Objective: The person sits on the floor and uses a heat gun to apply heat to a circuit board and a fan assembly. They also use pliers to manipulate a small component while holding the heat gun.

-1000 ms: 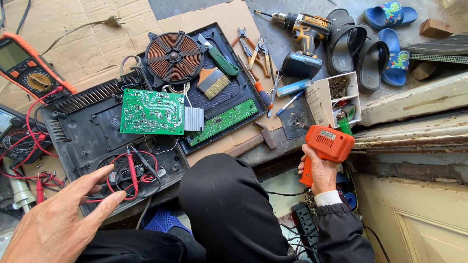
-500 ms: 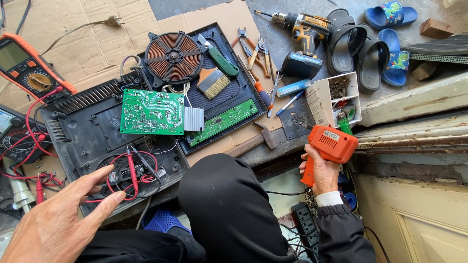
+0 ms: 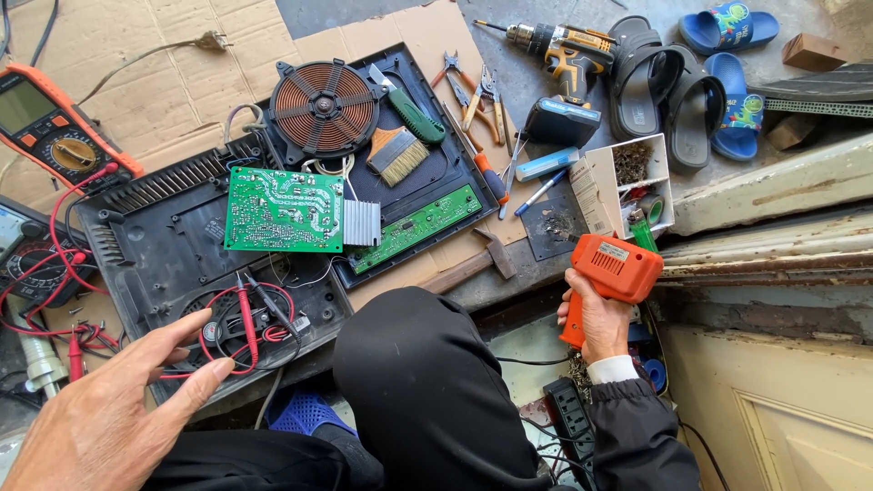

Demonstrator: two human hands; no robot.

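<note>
The right hand is wrapped around the grip of an orange plastic pistol-shaped soldering gun, its fingers curled shut on the handle, holding the tool upright just beside the raised knee in dark trousers and above a black power strip on the floor. The left hand is open with its fingers spread and holds nothing; its fingertips reach the near edge of the black plastic cooker housing, close to the red and black multimeter probes lying coiled on it.

On the housing rests a green printed circuit board with a silver heat sink. Beyond it lie a round copper induction coil, a narrow green control board, a wooden-handled paintbrush and a green-handled tool, all on flattened brown cardboard spread over the floor. An orange multimeter sits at the cardboard's far left edge. A wooden-handled hammer lies near the knee. At the far edge are pliers, a yellow and black cordless drill, black sandals and blue sandals.
</note>
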